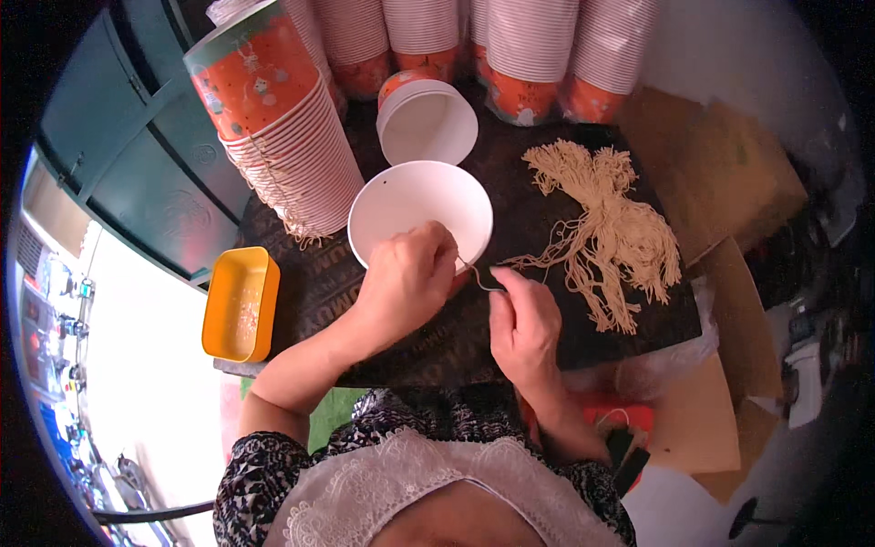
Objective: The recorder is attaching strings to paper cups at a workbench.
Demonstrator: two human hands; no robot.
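Observation:
A white paper tub stands with its wide mouth up in front of me. My left hand is closed over the tub's near right rim, its fingertips bent down at the edge. A short length of thin beige string runs from these fingers to my right hand, which pinches its other end between thumb and finger. Part of the string and the tub's near wall are hidden behind my left hand. To the right lies a large loose bundle of beige strings, some strands straggling toward my right hand.
A tall nested stack of orange-printed paper tubs leans at the left, strings hanging along its rims. Another tub lies tipped behind mine. Wrapped stacks line the back. A yellow plastic box sits at the left edge; cardboard stands right.

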